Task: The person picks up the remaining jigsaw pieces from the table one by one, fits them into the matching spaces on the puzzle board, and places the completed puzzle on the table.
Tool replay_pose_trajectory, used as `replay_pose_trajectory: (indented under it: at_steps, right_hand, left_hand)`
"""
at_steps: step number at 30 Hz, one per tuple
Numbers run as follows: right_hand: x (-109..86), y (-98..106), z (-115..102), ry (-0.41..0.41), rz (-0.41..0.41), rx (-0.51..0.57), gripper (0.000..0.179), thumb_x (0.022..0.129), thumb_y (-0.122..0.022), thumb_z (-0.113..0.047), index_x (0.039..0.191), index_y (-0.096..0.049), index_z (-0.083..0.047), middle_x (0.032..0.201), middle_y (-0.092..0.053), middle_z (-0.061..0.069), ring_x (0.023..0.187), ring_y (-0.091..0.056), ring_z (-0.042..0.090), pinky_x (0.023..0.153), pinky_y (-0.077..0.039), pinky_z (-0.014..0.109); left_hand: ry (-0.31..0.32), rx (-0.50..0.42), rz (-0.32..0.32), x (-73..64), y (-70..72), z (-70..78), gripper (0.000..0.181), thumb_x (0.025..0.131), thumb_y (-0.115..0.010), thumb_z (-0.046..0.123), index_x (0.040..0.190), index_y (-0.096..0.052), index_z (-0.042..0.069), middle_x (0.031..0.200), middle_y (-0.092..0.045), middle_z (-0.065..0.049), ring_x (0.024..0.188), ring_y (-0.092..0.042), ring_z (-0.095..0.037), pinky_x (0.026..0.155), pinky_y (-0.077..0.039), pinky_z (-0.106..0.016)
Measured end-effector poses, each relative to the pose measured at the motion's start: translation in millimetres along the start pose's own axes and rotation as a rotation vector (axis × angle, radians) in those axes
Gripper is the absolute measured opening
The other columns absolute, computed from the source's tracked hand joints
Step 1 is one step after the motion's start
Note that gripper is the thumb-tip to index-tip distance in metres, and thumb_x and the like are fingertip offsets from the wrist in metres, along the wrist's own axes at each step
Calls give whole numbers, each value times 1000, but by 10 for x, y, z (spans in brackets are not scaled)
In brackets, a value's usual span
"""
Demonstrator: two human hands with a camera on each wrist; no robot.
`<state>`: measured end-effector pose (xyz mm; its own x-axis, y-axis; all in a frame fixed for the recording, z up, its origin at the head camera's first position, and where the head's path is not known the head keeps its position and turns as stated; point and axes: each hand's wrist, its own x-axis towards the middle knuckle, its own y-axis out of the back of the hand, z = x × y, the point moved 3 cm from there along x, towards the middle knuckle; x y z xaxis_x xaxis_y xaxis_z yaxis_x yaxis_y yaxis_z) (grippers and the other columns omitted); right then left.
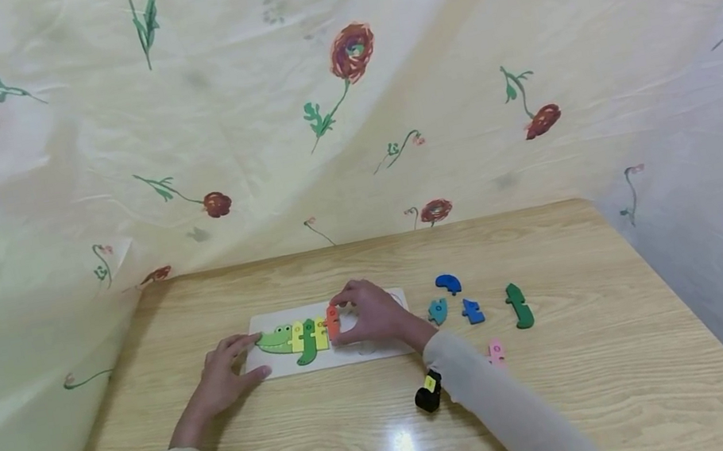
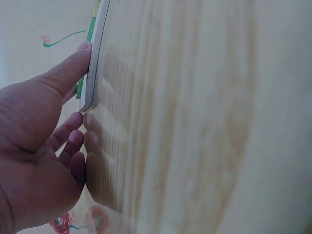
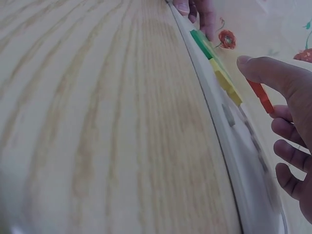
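Note:
A white puzzle board [image 1: 285,366] lies on the table, with a green crocodile head [image 1: 275,341], yellow pieces [image 1: 297,337] and a green leg piece [image 1: 308,341] joined in a row on its left half. My left hand [image 1: 222,375] rests at the board's left end, thumb and forefinger spread against its edge, the other fingertips down on the table. With thumb and fingertips, my right hand [image 1: 377,315] pinches a red-orange puzzle piece [image 3: 261,95] by its two ends. In the right wrist view the piece is raised above the board, beside the yellow one.
Right of the board lie a blue curved piece [image 1: 448,284], a teal piece [image 1: 438,312], a small blue piece [image 1: 473,311] and a dark green piece [image 1: 519,306]. A pink piece [image 1: 496,352] is partly covered by my right sleeve. Flowered cloth [image 1: 269,113] hangs behind the table.

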<state>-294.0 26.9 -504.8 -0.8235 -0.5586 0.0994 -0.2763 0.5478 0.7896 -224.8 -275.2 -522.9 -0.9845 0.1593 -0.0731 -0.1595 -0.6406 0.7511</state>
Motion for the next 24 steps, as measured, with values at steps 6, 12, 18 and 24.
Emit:
replay_pose_trajectory:
  at_steps: [6,12,18,24]
  right_hand:
    - [7,-53,38,-11,-13,-44,67,74,-88,-53,128,-71,-17,114,-62,-1,106,-57,17,93,-51,37]
    - [5,-66,42,-7,-9,-58,68,74,-88,-54,129,-71,-17,115,-62,-1,106,-57,17,93,-51,37]
    - [2,-74,25,-25,-18,-70,68,74,-88,-54,128,-71,-16,116,-62,0,108,-57,18,95,-49,38]
    - [11,-111,25,-42,-22,-104,70,73,-87,-57,128,-71,-17,116,-63,-1,106,-55,18,95,-49,37]
  left_hand:
    - [-8,2,5,5,-9,-7,66,91,-79,30,149,-53,14,154,-37,-25,132,-32,-47,104,-32,-69]
    - [-5,-2,6,16,-7,-16,66,91,-79,30,150,-52,14,155,-37,-24,133,-32,-46,104,-31,-70]
    - [1,-5,1,12,2,-9,66,91,-78,30,150,-52,14,155,-37,-24,134,-31,-47,105,-30,-70]
    - [8,-4,-1,21,-1,-11,66,92,-78,31,150,-52,14,155,-37,-24,135,-31,-47,106,-30,-70]
